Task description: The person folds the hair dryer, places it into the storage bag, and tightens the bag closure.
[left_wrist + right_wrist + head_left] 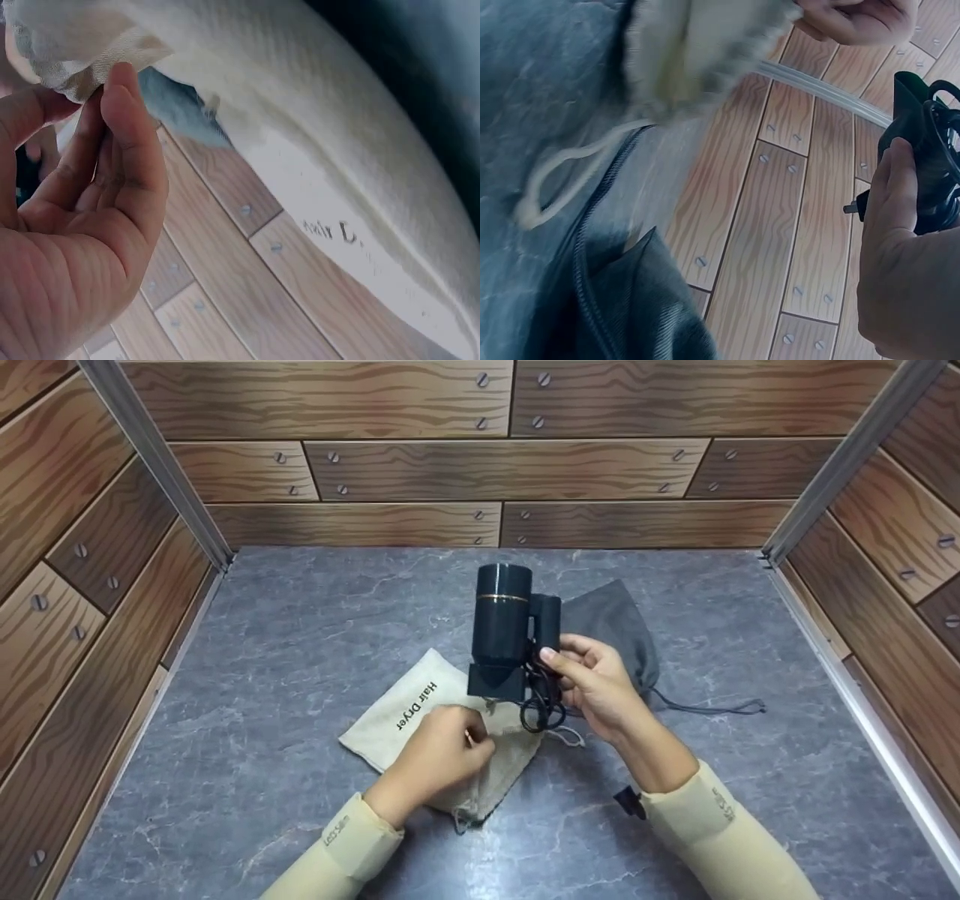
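Holding the dryer (501, 622) above the counter (300, 615) in the right hand (600, 686), with thumb on the near side of the folded handle (548, 622) and fingers curled round behind. Pointing the nozzle (496, 682) back toward the person, just beyond the left hand (454, 746), with the gold band (504, 598) round the barrel farther off. Hanging in dark loops beside the right hand's thumb, the cord (544, 720), with the plug (852, 207) jutting out past the fingers in the right wrist view. Pinching the frilled edge of the pale bag (457, 690) between thumb and fingertips of the left hand, nearly closed on the cloth. Spread beneath and around that same hand, the rest of the pale bag, printed "Hair Dryer" just beyond the knuckles. Trailing to the right of the left hand, a white drawstring (570, 737). Lying on the counter behind and beyond the right hand, a dark bag (611, 622), partly hidden by hand and dryer, with its grey cord (705, 709) stretching off to the hand's right. Rising well beyond both hands, a plank-patterned wall (420, 469).
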A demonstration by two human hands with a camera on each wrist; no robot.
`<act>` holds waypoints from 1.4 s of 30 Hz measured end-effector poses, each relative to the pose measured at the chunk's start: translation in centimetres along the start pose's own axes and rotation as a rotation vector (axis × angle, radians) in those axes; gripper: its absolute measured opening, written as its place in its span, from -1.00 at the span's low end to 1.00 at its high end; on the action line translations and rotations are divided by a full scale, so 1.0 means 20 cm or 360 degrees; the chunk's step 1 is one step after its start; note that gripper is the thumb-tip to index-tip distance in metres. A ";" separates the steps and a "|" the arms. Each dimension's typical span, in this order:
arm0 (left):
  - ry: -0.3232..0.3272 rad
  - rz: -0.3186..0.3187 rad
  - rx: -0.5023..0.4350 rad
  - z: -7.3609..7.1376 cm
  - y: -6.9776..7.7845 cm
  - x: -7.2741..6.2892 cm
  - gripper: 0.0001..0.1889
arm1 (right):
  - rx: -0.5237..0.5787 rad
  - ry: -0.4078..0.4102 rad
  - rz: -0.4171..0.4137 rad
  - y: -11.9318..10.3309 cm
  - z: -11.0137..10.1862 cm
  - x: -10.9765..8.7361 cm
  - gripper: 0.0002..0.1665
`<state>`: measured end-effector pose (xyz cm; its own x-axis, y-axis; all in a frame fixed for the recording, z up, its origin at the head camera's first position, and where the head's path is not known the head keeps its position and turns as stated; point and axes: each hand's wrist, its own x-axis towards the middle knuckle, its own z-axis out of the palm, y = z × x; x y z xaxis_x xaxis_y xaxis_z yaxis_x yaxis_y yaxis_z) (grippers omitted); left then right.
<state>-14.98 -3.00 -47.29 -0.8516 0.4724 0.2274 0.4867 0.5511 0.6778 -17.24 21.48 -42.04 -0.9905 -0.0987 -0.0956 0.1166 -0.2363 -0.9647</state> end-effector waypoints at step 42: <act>0.0490 -0.0038 -0.0209 -0.20 0.04 0.10 -0.85 | -0.0375 -0.0516 -0.0073 0.12 -0.33 -0.22 -0.56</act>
<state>-17.18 -4.43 -43.51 -0.8910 0.2193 0.3976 0.4538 0.4566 0.7652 -13.14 27.64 -45.56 -0.9156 -0.4020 -0.0052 0.0159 -0.0233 -0.9996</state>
